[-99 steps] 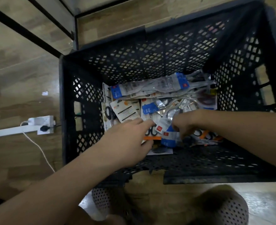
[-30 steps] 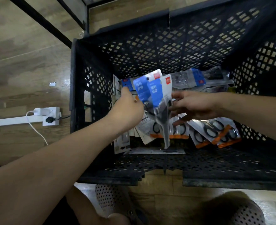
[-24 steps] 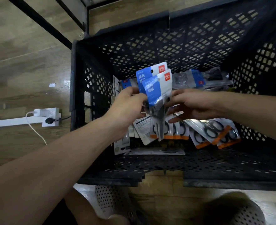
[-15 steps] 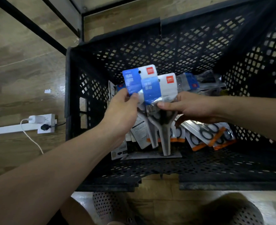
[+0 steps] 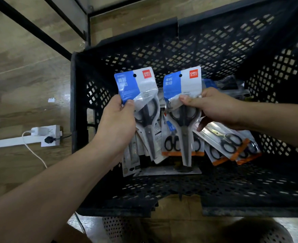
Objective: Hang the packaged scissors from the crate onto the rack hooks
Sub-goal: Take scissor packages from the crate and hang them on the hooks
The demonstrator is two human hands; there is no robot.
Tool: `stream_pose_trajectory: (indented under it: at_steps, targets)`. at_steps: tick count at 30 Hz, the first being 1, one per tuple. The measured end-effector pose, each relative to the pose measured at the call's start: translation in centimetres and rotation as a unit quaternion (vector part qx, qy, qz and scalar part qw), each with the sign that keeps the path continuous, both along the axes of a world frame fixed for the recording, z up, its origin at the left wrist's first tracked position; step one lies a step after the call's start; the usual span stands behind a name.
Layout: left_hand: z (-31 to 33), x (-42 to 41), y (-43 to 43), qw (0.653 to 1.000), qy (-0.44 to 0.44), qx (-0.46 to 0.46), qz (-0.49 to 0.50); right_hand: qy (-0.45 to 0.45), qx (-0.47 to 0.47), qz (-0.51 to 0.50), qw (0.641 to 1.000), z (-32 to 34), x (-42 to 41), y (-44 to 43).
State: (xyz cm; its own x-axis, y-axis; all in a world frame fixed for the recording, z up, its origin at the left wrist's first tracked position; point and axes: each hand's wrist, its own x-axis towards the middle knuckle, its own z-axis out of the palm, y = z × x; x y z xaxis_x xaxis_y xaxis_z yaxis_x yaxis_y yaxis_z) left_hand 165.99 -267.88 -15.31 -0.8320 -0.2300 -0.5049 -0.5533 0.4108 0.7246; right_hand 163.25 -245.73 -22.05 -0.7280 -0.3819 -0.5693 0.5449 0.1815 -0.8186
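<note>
Lettering in a red square reads "deli" on the blue-and-white header card of each of two scissor packs, beside a punched hang hole; the Chinese characters on the blue part are too blurred to read. The left hand pinches the left pack at the card's lower edge, thumb in front. The right hand pinches the right pack the same way. Both packs hang blades down, side by side and apart, over the black lattice crate. Below them, orange-edged packs of black-handled scissors lie on the crate bottom. A white power strip lies on the wooden floor to the left.
</note>
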Motion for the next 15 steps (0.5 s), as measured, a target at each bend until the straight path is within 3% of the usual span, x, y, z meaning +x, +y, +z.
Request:
stream_pose_trajectory:
  at_steps: [15]
  targets:
    - [1.9,-0.3,-0.2,0.999,0.029,0.024,-0.022,0.003,0.024,0.002,1.000,-0.1,-1.6,-1.9]
